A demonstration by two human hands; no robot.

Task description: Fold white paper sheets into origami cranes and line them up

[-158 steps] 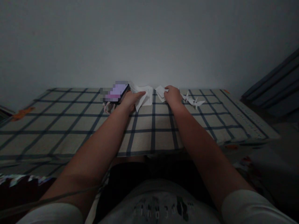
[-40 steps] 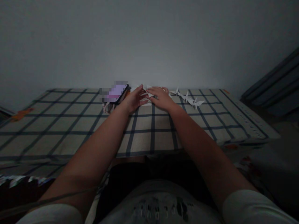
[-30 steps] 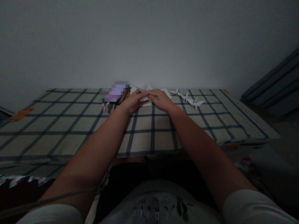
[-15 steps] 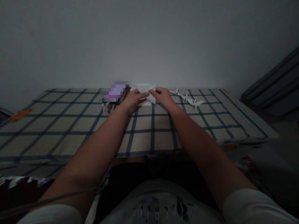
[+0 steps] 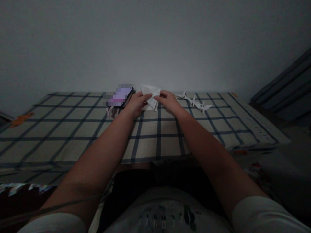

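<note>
A folded white paper [image 5: 151,94] is lifted a little off the checked cloth [image 5: 80,129] at the far edge. My left hand [image 5: 136,103] pinches its left side. My right hand [image 5: 168,100] pinches its right side. The paper's pointed flap sticks up to the left between the two hands. Both forearms stretch forward from my lap.
A phone [image 5: 119,96] with a lit screen lies just left of my left hand, something small and pale beside it. Several folded white paper cranes [image 5: 197,103] stand in a row to the right of my right hand. A plain wall rises behind the cloth.
Both hands went from pressing flat on the paper to pinching it. The paper came up off the cloth and its shape has changed between the hands.
</note>
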